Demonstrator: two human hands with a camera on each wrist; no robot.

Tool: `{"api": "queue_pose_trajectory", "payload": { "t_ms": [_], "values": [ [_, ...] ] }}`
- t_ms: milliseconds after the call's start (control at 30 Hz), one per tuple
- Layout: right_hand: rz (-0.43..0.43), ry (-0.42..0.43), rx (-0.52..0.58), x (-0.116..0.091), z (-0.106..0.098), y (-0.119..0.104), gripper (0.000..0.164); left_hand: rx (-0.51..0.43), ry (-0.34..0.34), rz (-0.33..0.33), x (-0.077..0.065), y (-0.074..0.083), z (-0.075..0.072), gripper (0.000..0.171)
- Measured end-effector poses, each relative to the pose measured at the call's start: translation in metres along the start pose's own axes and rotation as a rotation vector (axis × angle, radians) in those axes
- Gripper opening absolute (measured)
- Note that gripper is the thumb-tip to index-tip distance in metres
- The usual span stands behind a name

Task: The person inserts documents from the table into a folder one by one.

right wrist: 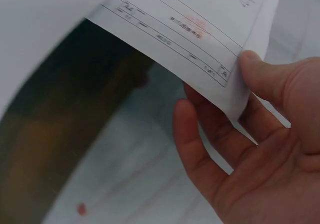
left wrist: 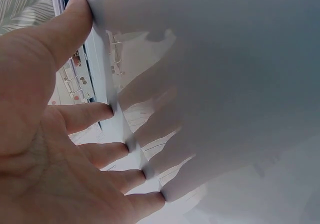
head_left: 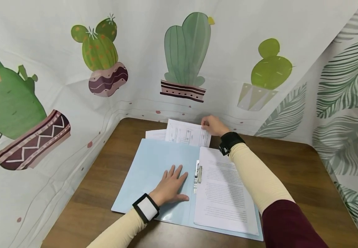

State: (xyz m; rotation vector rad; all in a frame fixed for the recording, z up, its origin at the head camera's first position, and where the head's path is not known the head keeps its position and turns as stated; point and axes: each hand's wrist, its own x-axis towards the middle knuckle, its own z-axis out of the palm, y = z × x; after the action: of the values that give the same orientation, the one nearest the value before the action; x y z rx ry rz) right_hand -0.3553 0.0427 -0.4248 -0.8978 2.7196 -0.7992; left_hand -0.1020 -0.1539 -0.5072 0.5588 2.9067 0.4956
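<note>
A light blue folder (head_left: 154, 158) lies spread flat in the head view. My left hand (head_left: 169, 187) rests on its left cover with fingers spread, and the fingertips touch the glossy surface in the left wrist view. A stack of printed pages (head_left: 225, 203) lies on the folder's right side, beside a metal clip (head_left: 198, 175) near the fold. Beyond the folder's top edge, my right hand (head_left: 214, 125) pinches the upper right corner of a sheet with a line drawing (head_left: 185, 132). The right wrist view shows the thumb (right wrist: 255, 67) on the sheet's printed face and fingers behind it.
Another printed sheet (head_left: 155, 134) lies partly behind the held one. The brown wooden table (head_left: 98, 182) meets a white curtain (head_left: 141, 69) printed with cacti along its back and left. Leaf-patterned cloth (head_left: 346, 137) hangs at the right.
</note>
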Motion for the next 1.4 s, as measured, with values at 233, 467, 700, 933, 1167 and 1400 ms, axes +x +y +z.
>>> {"api": "queue_pose_trajectory", "payload": {
  "t_ms": [233, 467, 700, 933, 1167, 1400],
  "values": [
    [-0.060, 0.075, -0.059, -0.003, -0.022, -0.025, 0.008, -0.012, 0.009, 0.001, -0.005, -0.002, -0.001, 0.091],
    [-0.153, 0.187, -0.024, -0.001, -0.040, -0.035, 0.011, -0.010, 0.022, -0.002, -0.005, -0.005, 0.000, 0.093],
    [-0.155, 0.163, 0.076, -0.001, -0.055, -0.035, 0.009, -0.007, 0.032, -0.011, -0.005, -0.010, 0.001, 0.092],
    [0.089, 0.036, 0.148, -0.011, -0.016, 0.005, 0.023, -0.011, 0.017, -0.012, -0.007, -0.011, 0.003, 0.093],
    [0.289, 0.115, 0.300, -0.009, 0.022, 0.030, 0.044, 0.002, 0.024, -0.006, -0.008, -0.005, 0.002, 0.093],
    [0.418, 0.111, 0.438, -0.011, 0.039, 0.040, 0.056, 0.011, 0.013, 0.005, -0.007, 0.002, 0.000, 0.092]
  ]
}}
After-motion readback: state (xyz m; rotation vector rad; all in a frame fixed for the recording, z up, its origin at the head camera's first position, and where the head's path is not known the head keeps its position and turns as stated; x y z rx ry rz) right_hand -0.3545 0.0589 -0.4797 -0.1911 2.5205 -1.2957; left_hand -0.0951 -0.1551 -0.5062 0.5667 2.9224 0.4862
